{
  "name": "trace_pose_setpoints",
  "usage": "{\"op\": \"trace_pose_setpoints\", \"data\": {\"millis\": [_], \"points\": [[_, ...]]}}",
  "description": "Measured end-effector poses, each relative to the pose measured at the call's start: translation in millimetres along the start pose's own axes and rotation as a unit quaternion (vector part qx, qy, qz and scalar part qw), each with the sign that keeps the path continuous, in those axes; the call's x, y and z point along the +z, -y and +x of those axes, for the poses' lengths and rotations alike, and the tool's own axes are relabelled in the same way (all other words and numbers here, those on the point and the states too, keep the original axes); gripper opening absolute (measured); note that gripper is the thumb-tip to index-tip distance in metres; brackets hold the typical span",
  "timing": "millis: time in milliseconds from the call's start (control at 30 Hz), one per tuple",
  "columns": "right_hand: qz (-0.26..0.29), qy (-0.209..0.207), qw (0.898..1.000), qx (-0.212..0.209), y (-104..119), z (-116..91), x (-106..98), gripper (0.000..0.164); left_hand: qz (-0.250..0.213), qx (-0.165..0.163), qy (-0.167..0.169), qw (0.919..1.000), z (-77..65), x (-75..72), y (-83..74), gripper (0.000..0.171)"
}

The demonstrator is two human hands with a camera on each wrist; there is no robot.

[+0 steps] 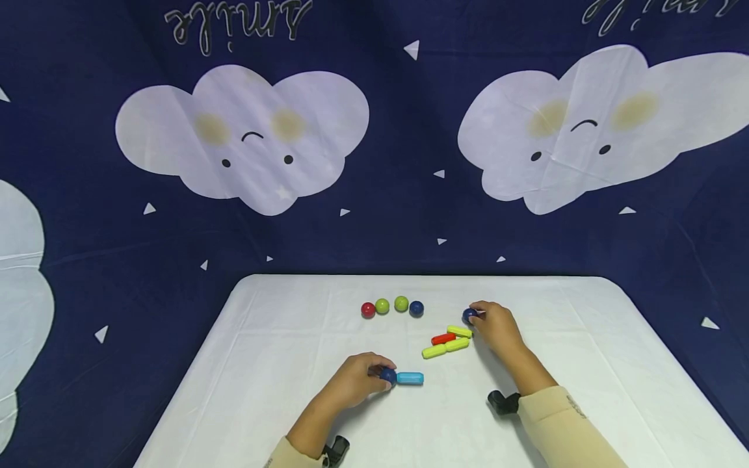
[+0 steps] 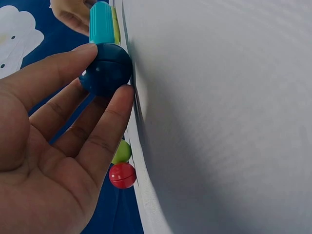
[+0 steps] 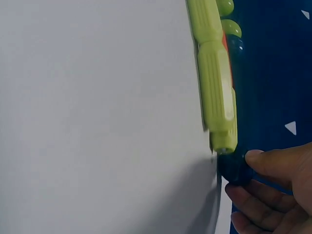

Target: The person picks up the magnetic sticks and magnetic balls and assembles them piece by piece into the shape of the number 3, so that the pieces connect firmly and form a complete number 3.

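My left hand (image 1: pixel 354 382) pinches a dark blue ball (image 2: pixel 108 70) between thumb and fingertips. A light blue ribbed stick (image 1: pixel 410 378) runs out from that ball to the right, its end right at the ball's surface. Farther back on the right, my right hand (image 1: pixel 499 330) grips another dark blue ball (image 1: pixel 469 316) with thumb and fingers. Just in front of that ball lie yellow-green sticks (image 1: pixel 434 351) and a red stick (image 1: pixel 443 338), grouped close together. In the right wrist view, one yellow-green stick (image 3: pixel 217 87) partly overlaps the held ball (image 3: pixel 235 168).
Toward the back of the white table (image 1: pixel 281 338) stand a red ball (image 1: pixel 367 310), two green balls (image 1: pixel 400 303) and a dark blue ball (image 1: pixel 416 309) in a loose row. Behind the table's far edge hangs a navy cloth (image 1: pixel 404 247) printed with clouds.
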State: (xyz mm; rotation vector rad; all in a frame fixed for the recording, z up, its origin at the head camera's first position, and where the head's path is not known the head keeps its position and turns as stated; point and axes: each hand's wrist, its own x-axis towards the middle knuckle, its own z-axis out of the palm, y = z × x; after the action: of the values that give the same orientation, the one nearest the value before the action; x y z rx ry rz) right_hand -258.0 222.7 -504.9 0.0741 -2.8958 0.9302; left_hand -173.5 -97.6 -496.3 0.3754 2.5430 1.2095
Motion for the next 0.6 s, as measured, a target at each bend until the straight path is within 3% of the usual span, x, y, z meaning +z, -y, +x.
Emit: {"op": "trace_pose_setpoints", "data": {"millis": [600], "points": [[0.005, 0.016, 0.999, 0.028, -17, -56, -21, 0.034, -0.007, 0.006, -0.011, 0.9999, -0.3, 3.5, 2.8, 0.028]]}}
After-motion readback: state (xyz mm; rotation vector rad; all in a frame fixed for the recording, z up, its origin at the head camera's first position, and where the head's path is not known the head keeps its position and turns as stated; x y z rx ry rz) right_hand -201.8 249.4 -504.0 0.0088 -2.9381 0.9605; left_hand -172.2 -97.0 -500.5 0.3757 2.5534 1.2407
